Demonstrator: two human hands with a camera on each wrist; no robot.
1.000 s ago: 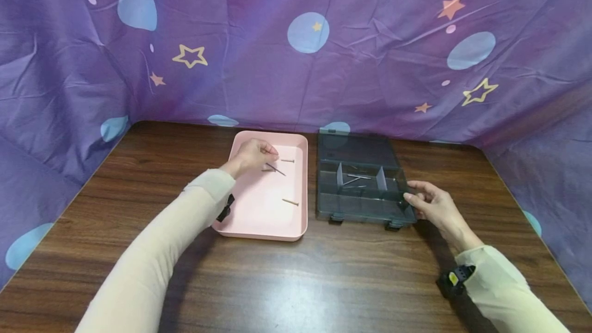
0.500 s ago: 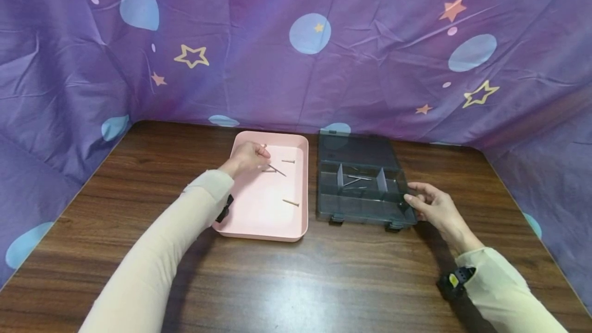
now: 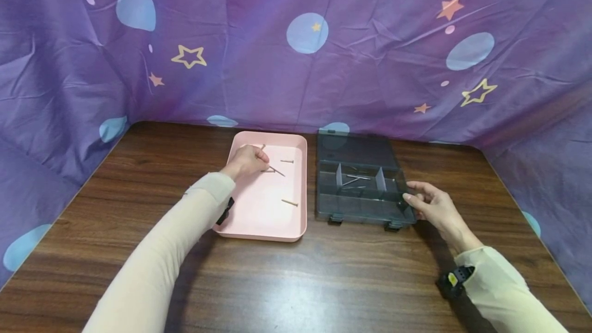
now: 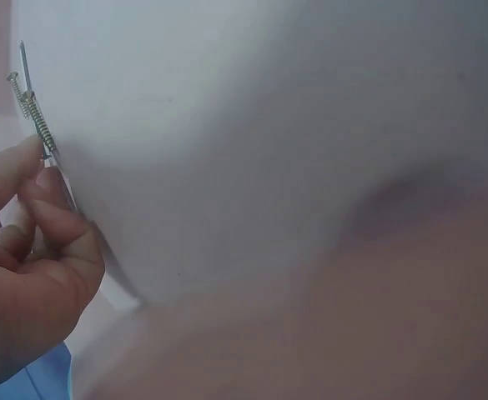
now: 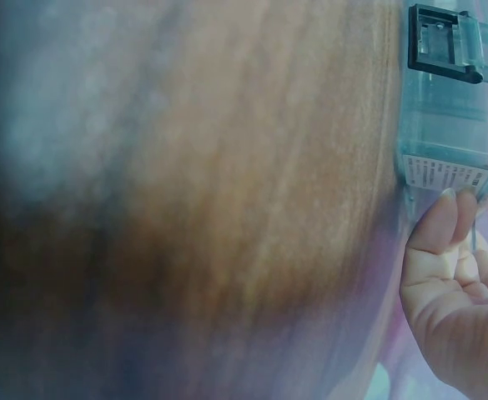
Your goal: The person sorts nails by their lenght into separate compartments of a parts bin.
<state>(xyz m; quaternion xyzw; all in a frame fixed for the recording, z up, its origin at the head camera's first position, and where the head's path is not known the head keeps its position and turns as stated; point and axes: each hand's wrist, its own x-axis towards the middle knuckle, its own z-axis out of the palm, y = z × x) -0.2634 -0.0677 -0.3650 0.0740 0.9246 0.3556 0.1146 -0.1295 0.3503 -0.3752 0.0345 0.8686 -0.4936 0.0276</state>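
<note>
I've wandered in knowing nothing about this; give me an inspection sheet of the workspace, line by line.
Surface: brown wood-grain table.
Job's things: pink tray holding at least four screws and a thin nail; to its right, a dark see-through box, with thin metal pieces between two dividers.
Clutter: nothing seen.
Left hand: fingers at one end of the nail; whether they pinch it is unclear.
Right hand: grips the box's right side.
Cables: nothing seen.
Surroundings: purple curtain printed with stars and spots.

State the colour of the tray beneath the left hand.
Pale pink; the tray shows best in the head view.
</note>
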